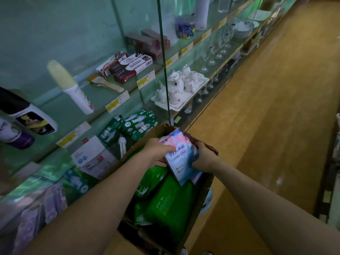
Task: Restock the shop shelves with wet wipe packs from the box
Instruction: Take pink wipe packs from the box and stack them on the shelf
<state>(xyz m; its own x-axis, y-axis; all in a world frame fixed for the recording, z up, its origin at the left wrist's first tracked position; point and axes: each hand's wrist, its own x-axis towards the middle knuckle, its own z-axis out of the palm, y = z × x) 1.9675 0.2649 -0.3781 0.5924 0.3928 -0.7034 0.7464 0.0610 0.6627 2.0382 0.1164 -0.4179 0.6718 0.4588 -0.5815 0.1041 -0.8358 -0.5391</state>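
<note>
Picking out is the step in hand: left hand (158, 150) and right hand (204, 160) each pinch in their grip the pink-and-blue soft plastic wet wipe packs (181, 153), held just above the open brown cardboard box (207, 188). The next move probably swings left to the glass shelves (73, 134); the upright glass divider (163, 61) stands near.

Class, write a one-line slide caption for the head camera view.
The left hand and right hand grip pink-and-blue wet wipe packs over a cardboard box of green packs, beside glass shelves.
</note>
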